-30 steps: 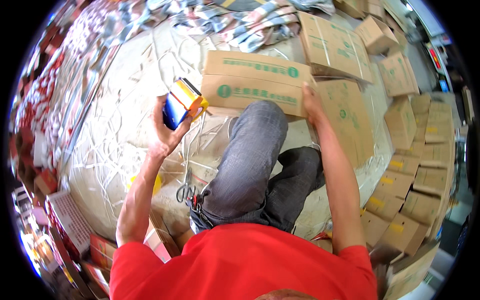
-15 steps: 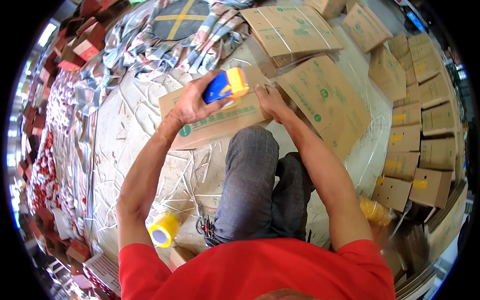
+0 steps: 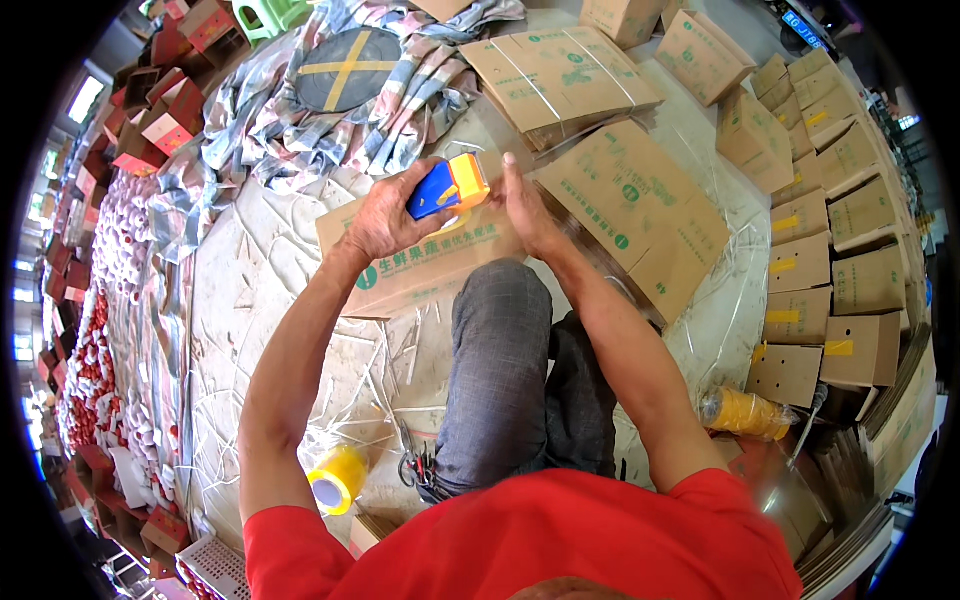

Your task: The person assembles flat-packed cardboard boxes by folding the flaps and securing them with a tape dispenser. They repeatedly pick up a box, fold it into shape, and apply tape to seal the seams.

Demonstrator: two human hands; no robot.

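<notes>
A blue and orange tape dispenser is in my left hand, its fingers wrapped round the body. It is over the top of a brown cardboard carton with green print, which lies in front of my knee. Beside the dispenser's orange end, at the carton's right end, my right hand is held upright with fingers stretched out and nothing visible in it. The far side of the carton is partly hidden by my hands and the dispenser.
Flattened cartons lie to the right, with a strapped bundle beyond. Stacked boxes line the far right. Yellow tape rolls stand near my left elbow. White straps litter the floor. A crumpled striped tarp lies at upper left.
My right hand has gone from being bent at the carton's right end to upright with its fingers straightened. The dispenser stays in my left hand over the carton. The whole view has shifted slightly.
</notes>
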